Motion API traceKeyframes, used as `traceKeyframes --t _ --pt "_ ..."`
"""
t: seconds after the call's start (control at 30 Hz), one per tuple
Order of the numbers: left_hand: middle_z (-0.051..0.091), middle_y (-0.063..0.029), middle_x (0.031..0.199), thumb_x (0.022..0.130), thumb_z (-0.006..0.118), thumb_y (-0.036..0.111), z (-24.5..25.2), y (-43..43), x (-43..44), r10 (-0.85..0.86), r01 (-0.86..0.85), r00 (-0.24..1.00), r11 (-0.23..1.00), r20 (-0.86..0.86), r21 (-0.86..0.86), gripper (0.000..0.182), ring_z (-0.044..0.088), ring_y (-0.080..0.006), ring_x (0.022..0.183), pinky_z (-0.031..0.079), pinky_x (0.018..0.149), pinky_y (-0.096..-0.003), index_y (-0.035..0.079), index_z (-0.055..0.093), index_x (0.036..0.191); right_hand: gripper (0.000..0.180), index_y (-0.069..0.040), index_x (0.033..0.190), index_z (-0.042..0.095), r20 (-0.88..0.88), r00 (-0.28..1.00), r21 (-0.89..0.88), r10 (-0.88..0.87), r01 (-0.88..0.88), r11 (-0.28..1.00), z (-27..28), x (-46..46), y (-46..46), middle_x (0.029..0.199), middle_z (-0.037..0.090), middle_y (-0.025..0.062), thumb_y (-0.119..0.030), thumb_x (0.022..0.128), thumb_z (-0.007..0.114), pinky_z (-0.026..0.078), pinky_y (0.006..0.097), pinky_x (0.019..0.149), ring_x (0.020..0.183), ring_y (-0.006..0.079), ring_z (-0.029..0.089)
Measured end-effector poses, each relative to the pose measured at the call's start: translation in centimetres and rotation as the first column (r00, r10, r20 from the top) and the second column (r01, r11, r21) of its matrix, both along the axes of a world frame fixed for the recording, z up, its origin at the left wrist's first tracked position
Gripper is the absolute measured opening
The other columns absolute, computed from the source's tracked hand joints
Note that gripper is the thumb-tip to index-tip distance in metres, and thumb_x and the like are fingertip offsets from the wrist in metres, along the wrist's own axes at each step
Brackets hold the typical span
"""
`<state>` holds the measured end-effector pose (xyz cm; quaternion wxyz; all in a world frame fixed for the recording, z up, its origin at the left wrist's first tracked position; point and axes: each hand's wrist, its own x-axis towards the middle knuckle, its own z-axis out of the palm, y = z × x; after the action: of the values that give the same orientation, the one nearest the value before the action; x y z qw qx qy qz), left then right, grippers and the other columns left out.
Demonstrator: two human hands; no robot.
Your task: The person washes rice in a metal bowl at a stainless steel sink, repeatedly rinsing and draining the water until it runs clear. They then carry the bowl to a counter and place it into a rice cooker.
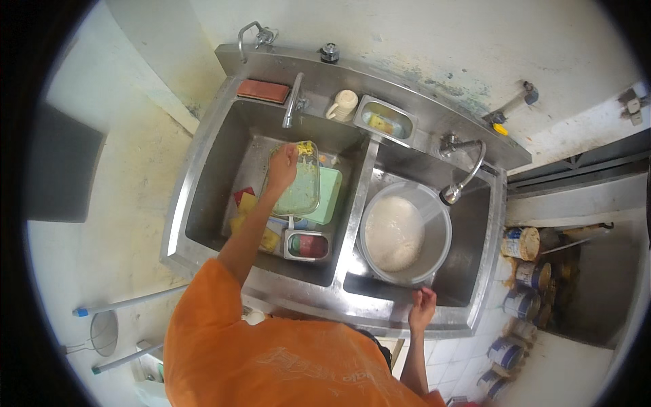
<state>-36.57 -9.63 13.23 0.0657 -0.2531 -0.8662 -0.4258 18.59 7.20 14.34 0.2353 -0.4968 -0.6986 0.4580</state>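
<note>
My left hand [283,170] reaches into the left basin, over a clear rectangular container [305,196]. Its fingers are bunched beside yellow food scraps [305,148] at the container's far end; whether they pinch something is hidden. Beneath that container lies a pale green plastic tray or lid [331,196]. Nearer my body sits a small metal pan [290,254] holding a red and green item [309,245]. My right hand [423,308] hovers by the front rim of the right basin, empty, fingers loosely curled. Water runs into a bucket [440,254] of cloudy whitish liquid [394,231] there.
A sprayer-headed faucet [455,191] hangs over the bucket. Another faucet [292,104] overhangs the left basin. Along the back ledge are a reddish block [263,91], a cream mug [344,103] and a metal pan [361,119] with a yellow sponge [380,123]. Several paint cans [521,243] stand at right.
</note>
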Motion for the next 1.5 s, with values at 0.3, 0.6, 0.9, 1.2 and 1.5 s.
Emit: traceKeyframes --t 0.3,0.6,0.9,1.2,1.5 --pt "0.068 -0.0209 0.092 0.100 0.058 0.042 -2.8 7.1 -14.5 0.200 -0.271 0.853 0.959 0.482 0.083 0.049 0.068 -0.0252 0.087 0.053 0.070 -0.0369 -0.006 0.064 0.107 0.028 0.000 0.115 0.055 0.193 0.941 0.157 -0.278 0.250 0.955 3.2 11.2 0.1 0.086 0.064 0.0105 -0.025 0.101 0.059 0.052 0.0323 0.069 0.082 0.0191 0.065" --pt "0.068 -0.0134 0.104 0.103 0.041 0.054 -8.5 0.5 -12.0 -0.543 -0.402 0.161 0.727 0.824 0.557 0.065 0.065 -0.0188 0.088 0.056 0.079 -0.0269 -0.006 0.057 0.123 0.032 -0.002 0.119 0.053 0.240 0.967 -0.012 -0.082 0.087 0.996 7.1 5.1 3.0 0.091 0.064 0.0102 -0.029 0.102 0.059 0.053 0.0312 0.072 0.081 0.0179 0.064" --pt "0.058 -0.0222 0.135 0.110 0.028 0.038 4.2 -3.2 2.1 -0.711 -0.505 0.191 0.520 0.676 0.689 0.057 0.056 -0.0299 0.125 0.039 0.114 -0.0443 -0.008 0.047 0.138 0.032 -0.004 0.121 0.052 0.095 0.992 -0.186 0.081 -0.062 0.981 8.8 -1.3 2.0 0.093 0.066 0.0094 -0.028 0.102 0.060 0.053 0.0300 0.074 0.082 0.0154 0.063" --pt "0.068 -0.0088 0.121 0.097 0.057 0.002 17.9 -0.6 -4.9 -0.491 0.457 0.670 0.864 0.557 0.212 0.017 0.061 -0.0167 0.115 0.045 0.100 -0.0309 0.002 0.054 0.113 0.032 -0.002 0.123 0.052 0.094 0.988 -0.111 0.125 -0.114 0.987 9.6 -2.2 2.5 0.090 0.068 0.0098 -0.025 0.102 0.060 0.054 0.0296 0.074 0.081 0.0154 0.065" --pt "0.066 -0.0114 0.127 0.094 0.058 -0.005 8.9 -2.0 -6.9 -0.586 0.448 0.714 0.803 0.383 0.392 0.026 0.059 -0.0137 0.115 0.045 0.100 -0.0324 0.007 0.053 0.116 0.031 -0.001 0.122 0.053 0.118 0.984 -0.177 0.132 -0.110 0.978 10.2 -0.3 0.7 0.093 0.069 0.0121 -0.023 0.101 0.061 0.053 0.0291 0.073 0.079 0.0158 0.065"
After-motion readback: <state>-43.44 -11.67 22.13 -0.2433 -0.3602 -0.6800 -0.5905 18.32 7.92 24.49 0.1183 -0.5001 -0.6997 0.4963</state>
